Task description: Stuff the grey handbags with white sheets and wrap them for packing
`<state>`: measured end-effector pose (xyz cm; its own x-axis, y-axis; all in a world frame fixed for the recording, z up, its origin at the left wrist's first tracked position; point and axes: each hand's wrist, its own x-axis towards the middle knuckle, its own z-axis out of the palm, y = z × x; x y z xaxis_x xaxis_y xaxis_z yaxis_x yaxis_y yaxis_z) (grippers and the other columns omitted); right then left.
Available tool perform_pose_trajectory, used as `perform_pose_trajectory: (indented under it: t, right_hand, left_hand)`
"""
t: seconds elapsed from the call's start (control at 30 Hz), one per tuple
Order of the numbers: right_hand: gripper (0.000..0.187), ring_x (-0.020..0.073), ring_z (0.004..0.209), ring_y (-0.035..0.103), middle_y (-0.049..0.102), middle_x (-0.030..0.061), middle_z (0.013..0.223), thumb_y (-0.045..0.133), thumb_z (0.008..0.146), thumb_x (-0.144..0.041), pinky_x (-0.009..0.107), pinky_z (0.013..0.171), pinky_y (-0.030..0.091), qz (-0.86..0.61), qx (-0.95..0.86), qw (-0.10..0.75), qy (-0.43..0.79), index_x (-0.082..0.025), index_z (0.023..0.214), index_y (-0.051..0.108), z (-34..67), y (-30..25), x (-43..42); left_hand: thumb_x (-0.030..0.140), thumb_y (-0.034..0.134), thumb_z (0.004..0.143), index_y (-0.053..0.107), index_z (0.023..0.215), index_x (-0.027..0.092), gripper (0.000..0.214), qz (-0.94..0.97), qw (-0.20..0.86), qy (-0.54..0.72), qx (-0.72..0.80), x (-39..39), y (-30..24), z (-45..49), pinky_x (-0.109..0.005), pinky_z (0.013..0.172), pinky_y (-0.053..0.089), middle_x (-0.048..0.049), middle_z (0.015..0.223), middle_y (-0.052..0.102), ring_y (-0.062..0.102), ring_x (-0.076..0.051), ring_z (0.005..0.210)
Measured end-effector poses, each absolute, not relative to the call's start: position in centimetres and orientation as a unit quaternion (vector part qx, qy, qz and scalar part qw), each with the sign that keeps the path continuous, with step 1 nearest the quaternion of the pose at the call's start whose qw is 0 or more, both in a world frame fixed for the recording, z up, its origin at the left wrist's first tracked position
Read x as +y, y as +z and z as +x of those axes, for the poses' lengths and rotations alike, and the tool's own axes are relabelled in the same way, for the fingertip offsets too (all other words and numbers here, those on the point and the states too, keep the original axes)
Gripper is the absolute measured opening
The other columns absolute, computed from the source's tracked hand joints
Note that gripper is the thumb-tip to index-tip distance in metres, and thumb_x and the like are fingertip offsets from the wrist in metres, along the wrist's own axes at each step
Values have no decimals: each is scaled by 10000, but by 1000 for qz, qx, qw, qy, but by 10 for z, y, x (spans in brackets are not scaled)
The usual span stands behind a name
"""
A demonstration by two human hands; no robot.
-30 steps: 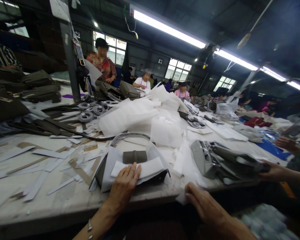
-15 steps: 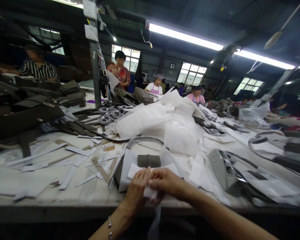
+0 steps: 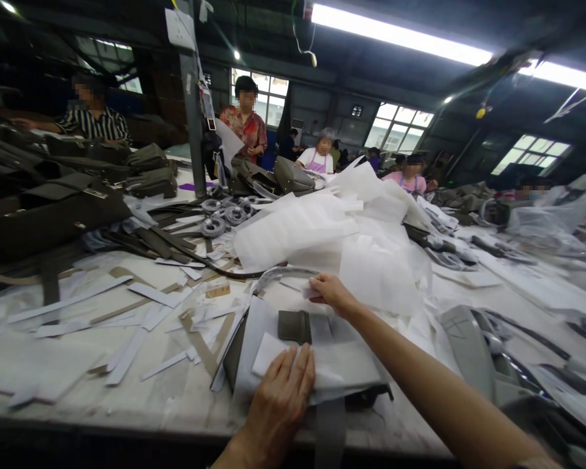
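A dark olive handbag (image 3: 231,357) lies at the front edge of the table, largely covered by white foam sheet (image 3: 264,355). Its olive strap tab (image 3: 294,326) shows between the layers, and its plastic-wrapped handle (image 3: 273,273) arches behind. My left hand (image 3: 286,391) rests flat on the foam just below the tab, fingers stretched out and holding nothing. Beyond the tab, near the handle, my right hand (image 3: 333,294) is closed in a pinch on a small whitish piece of sheet (image 3: 310,292). A grey strap (image 3: 330,426) hangs over the table edge below the bag.
White foam sheets (image 3: 297,228) are heaped behind the bag. Paper and card strips (image 3: 151,294) litter the left side. Olive bags (image 3: 53,208) are piled far left; a grey bag (image 3: 469,345) lies right. Several people work across the table, near a metal post (image 3: 191,117).
My right hand has moved away from my left, up and forward towards the handle, with a whitish piece in its fingers. My left hand now lies flat on the foam. The view has shifted slightly.
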<state>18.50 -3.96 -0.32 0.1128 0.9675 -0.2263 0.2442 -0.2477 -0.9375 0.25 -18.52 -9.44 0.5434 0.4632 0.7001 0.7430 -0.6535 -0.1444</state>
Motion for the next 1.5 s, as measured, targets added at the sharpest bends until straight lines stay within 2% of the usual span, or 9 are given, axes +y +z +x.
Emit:
perform_pose_trajectory:
  t: [0.27, 0.53, 0.67, 0.83, 1.03, 1.2, 1.33, 1.43, 1.5]
  right_hand:
    - [194, 148, 777, 611, 636, 1, 811, 624, 900, -330, 313, 744, 517, -639, -545, 377, 391, -153, 821, 613, 188, -21, -9]
    - [257, 221, 1018, 642, 723, 55, 1049, 661, 799, -311, 359, 970, 449, -585, -652, 300, 378, -170, 1013, 682, 204, 3, -4]
    - [288, 237, 1008, 681, 749, 67, 1071, 728, 720, -261, 356, 947, 493, -561, -679, 204, 427, -164, 992, 729, 222, 12, -12]
    - [299, 277, 941, 699, 775, 67, 949, 823, 606, -249, 381, 928, 509, -570, -689, 147, 422, -179, 892, 771, 235, 23, -20]
    - [248, 231, 784, 691, 758, 55, 861, 744, 735, -368, 345, 732, 575, -614, -664, 241, 351, -177, 893, 765, 250, 44, -37]
    - [327, 183, 767, 661, 722, 67, 849, 671, 812, -444, 302, 702, 560, -636, -610, 410, 235, -152, 954, 711, 274, 72, -85]
    - [338, 136, 590, 582, 655, 21, 657, 764, 743, -496, 253, 580, 497, -599, -554, 529, 233, -169, 771, 685, 274, 84, -157]
    - [377, 117, 532, 537, 579, -3, 555, 753, 768, -506, 232, 537, 458, -542, -571, 479, 388, -183, 617, 626, 255, 85, -221]
    - [329, 135, 515, 564, 608, 4, 569, 724, 784, -537, 237, 500, 456, -470, -598, 362, 539, -212, 737, 694, 239, 88, -267]
  left_hand:
    - [188, 308, 1015, 310, 1518, 283, 512, -875, 221, -277, -330, -189, -66, -10, -352, 1014, 465, -80, 1339, 617, 591, -225, 1215]
    - [156, 306, 1002, 409, 1476, 224, 490, -877, 193, -292, -328, -187, -64, -12, -340, 1041, 444, -87, 1365, 598, 560, -221, 1245]
    - [25, 302, 912, 464, 1438, 216, 583, -847, 139, -382, -343, -182, -61, -17, -339, 1031, 451, -90, 1363, 597, 554, -196, 1243]
    - [-46, 348, 713, 489, 1391, 152, 720, -867, 63, -375, -322, -175, -42, -32, -330, 956, 515, -99, 1329, 623, 593, -180, 1190]
    - [-26, 390, 539, 498, 1362, 196, 860, -871, -55, -356, -333, -163, -25, -49, -325, 961, 521, -50, 1326, 631, 613, -167, 1178]
    - [-42, 404, 550, 523, 1349, 232, 853, -860, -137, -328, -367, -158, -14, -59, -339, 987, 501, -16, 1310, 644, 616, -176, 1178]
    - [-30, 448, 615, 543, 1335, 276, 788, -850, -182, -304, -389, -154, -3, -63, -339, 999, 487, 17, 1309, 644, 621, -188, 1171]
    - [7, 492, 687, 555, 1319, 308, 703, -851, -196, -301, -383, -152, 3, -65, -309, 990, 490, 39, 1290, 655, 629, -177, 1158]
    - [20, 499, 705, 552, 1318, 317, 683, -857, -184, -303, -374, -151, 2, -65, -299, 983, 496, 44, 1287, 657, 630, -172, 1159]
